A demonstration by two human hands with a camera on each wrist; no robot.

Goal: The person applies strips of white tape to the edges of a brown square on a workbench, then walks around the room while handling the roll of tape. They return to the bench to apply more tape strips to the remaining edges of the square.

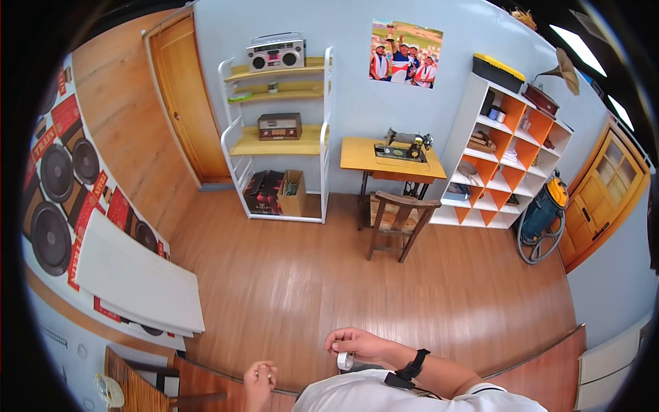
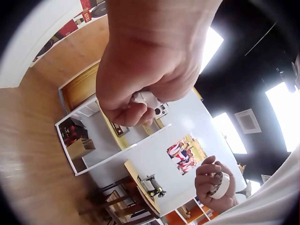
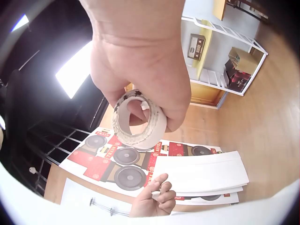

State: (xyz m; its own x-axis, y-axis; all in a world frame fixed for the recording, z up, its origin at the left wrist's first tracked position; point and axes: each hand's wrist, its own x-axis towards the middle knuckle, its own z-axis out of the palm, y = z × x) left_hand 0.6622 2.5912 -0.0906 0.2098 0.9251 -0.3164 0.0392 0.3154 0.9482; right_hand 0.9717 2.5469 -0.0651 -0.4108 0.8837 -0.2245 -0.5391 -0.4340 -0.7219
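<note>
Speaker-printed panels (image 1: pixel 56 172) line the room's left. Next, the left hand (image 1: pixel 259 384) curls its grip; whether it pinches anything, I cannot tell. Rightward, the right hand (image 1: pixel 358 342) holds in its grip a white tape roll (image 3: pixel 157 133); a slack hold could let it drop and roll away across the floor (image 1: pixel 371 295).

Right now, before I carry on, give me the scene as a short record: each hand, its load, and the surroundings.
Right hand: grips a white tape roll
Left hand: fingers curled around a small white piece, mostly hidden
Contact between hands: none, they are apart
Left side: white panels in front of a speaker-print board
Ahead: shelf rack with a boombox on its top tier; sewing machine on a wooden table, chair before it
Right side: blue vacuum cleaner
Unclear: what the small white piece is
</note>
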